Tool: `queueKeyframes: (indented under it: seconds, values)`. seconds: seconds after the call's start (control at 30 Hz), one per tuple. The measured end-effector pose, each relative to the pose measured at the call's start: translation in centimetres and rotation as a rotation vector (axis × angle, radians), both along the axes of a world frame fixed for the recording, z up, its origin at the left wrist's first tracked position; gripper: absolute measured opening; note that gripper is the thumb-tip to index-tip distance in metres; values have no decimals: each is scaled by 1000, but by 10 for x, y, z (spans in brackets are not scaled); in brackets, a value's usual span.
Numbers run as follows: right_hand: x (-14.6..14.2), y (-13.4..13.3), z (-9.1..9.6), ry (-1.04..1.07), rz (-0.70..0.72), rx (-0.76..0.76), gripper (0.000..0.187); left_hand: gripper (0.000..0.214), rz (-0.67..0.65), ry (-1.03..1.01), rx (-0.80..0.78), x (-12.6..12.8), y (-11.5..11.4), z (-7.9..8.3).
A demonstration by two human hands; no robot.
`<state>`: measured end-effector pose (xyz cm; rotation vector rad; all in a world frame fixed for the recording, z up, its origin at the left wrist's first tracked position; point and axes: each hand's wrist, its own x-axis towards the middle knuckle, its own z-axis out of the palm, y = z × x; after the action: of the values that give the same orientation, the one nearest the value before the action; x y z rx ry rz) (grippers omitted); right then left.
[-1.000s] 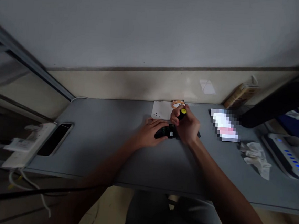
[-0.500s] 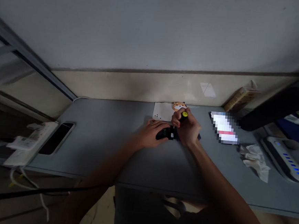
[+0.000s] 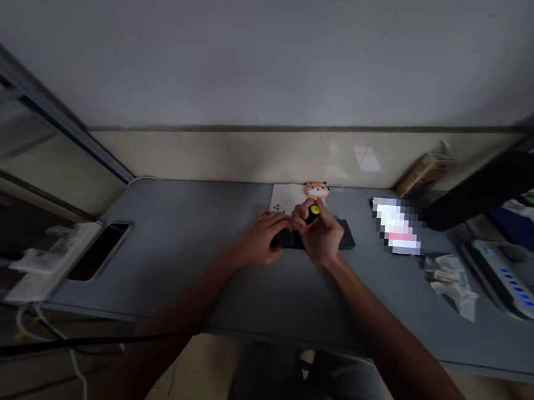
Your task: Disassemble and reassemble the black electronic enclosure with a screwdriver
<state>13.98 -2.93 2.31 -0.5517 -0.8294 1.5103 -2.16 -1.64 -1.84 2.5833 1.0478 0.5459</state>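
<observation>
Head view: small black oblong device [image 3: 286, 240] flat on grey desk [image 3: 174, 260], mid-width, toward the back edge.
Pins its left end under curled left hand [image 3: 260, 244]; grips black-handled, yellow-capped screwdriver [image 3: 313, 211] near upright in closed right hand [image 3: 323, 238], above the device's right end, long axis left-right.

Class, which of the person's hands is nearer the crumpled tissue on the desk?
Right. The right hand lies left of the crumpled tissue; the left hand is farther left.

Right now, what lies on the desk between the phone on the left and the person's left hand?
Nothing: the head view shows only bare grey desk between the phone and the left hand.
</observation>
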Motion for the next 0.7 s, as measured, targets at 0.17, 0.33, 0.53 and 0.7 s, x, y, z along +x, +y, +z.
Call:
queueKeyframes:
  seconds: [0.17,0.33,0.53,0.7]
  values:
    - [10,1,9,107,-37,25,49,15,39,19,54,-1,-1,-1]
    - [16,3,12,132,-63,19,48,17,95,13,90,0,4,-8]
    - [31,12,15,175,-172,21,48,22,170,-11,115,-5,10,-11]
    - [61,28,11,206,-345,20,45,26,286,-84,178,-13,26,-2]
